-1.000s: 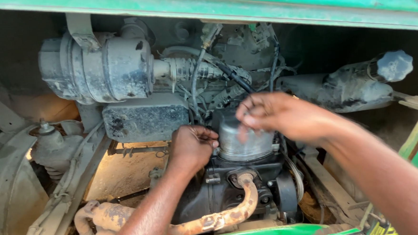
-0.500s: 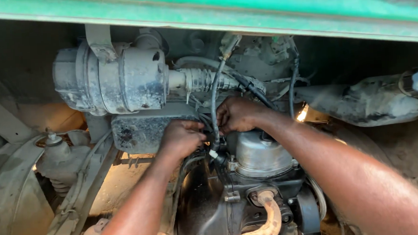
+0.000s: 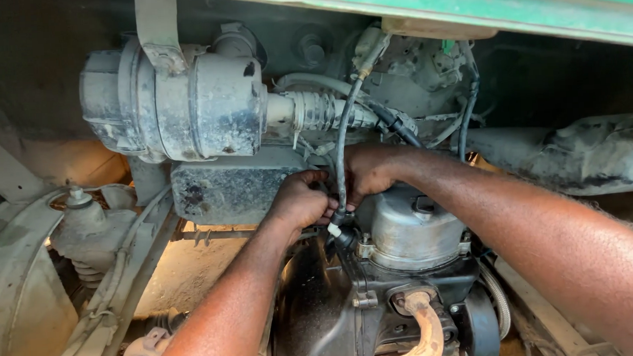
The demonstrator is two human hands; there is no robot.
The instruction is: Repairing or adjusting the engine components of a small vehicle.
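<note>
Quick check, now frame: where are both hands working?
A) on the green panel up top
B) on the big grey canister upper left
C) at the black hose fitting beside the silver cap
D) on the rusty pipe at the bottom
C: the left hand and right hand meet around the black hose where it ends in a fitting next to the silver cap.

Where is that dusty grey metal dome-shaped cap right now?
In the head view, the dusty grey metal dome-shaped cap sits right of centre atop the black engine block, just below the right hand.
</note>
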